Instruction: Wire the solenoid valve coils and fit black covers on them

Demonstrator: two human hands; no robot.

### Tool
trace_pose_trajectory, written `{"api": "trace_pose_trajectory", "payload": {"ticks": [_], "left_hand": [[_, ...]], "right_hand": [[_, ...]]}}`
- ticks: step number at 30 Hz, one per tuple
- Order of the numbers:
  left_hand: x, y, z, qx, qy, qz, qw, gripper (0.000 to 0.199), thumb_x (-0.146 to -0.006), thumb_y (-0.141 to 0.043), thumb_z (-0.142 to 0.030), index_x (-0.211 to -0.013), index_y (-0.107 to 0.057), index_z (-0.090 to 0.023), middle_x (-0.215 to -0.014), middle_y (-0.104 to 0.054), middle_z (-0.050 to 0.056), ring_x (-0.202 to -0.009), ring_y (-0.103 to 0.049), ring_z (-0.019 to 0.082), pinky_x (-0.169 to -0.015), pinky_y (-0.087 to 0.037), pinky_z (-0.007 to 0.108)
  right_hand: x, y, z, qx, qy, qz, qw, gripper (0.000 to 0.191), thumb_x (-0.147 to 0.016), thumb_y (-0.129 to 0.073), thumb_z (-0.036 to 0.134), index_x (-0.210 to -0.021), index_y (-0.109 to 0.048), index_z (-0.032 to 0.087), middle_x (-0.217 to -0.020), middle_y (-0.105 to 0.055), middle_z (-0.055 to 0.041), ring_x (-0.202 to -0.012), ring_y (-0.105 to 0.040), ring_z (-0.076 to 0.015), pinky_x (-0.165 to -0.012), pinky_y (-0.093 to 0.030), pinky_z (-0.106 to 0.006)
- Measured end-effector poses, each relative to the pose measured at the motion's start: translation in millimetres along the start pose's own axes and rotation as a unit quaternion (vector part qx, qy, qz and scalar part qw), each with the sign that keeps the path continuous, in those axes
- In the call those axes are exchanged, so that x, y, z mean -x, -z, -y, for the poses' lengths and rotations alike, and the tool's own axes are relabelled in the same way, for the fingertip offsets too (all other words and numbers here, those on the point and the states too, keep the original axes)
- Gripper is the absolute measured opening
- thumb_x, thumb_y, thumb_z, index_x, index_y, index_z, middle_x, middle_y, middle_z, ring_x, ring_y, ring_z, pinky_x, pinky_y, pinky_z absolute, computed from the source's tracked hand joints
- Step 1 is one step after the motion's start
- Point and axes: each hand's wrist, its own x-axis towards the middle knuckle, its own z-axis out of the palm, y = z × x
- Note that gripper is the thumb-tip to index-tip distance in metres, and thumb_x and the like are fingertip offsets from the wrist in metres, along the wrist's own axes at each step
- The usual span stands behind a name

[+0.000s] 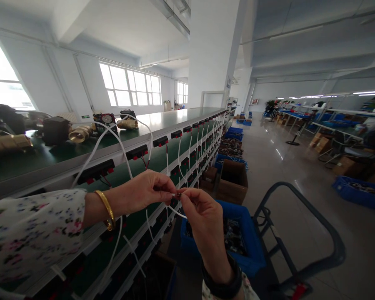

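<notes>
My left hand (148, 189), with a gold bangle at the wrist, closes thumb and forefinger on the whitish end of a thin white cable. Fingertip to fingertip with it, my right hand (203, 218) pinches the short, dark wire ends there; the exact grip is partly hidden. A length of white cable (176, 211) curves below the fingers and passes behind my right hand. Just beyond are black terminal blocks with red levers, one of them a near block (137, 152), fixed in rows along the bench front with white cables hanging from them.
Brass valves with black actuators, one a brass body (81, 133), stand on the green bench top (165, 120). Below right, a blue crate (253, 260) of dark parts sits by a trolley handle (328, 225). Behind it stands a cardboard box (234, 181); more crates line the aisle.
</notes>
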Motion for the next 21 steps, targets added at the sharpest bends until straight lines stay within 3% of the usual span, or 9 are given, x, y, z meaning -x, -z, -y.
{"api": "trace_pose_trajectory", "payload": {"ticks": [8,21], "left_hand": [[0.2,-2.0,-2.6,-0.019,0.010,-0.020,1.000,0.008,-0.073,-0.059,-0.022,-0.073,-0.060,-0.014,-0.058,-0.053,-0.007,-0.052,-0.045,0.006,-0.051,-0.036,0.018],[1.9,-1.2,-8.7,-0.083,0.021,-0.033,0.996,0.009,-0.072,-0.059,-0.022,-0.070,-0.061,-0.013,-0.059,-0.057,-0.005,-0.054,-0.048,0.008,-0.053,-0.038,0.019]], "right_hand": [[-1.2,-4.7,-0.9,0.056,0.021,-0.019,0.998,0.007,-0.077,-0.056,0.017,-0.074,-0.063,0.018,-0.076,-0.068,-0.0017,-0.073,-0.063,-0.0149,-0.066,-0.050,-0.024],[1.3,-6.9,-5.5,0.115,0.065,-0.017,0.991,0.008,-0.078,-0.055,0.015,-0.075,-0.063,0.016,-0.075,-0.066,-0.0026,-0.072,-0.064,-0.0153,-0.067,-0.051,-0.025]]}}
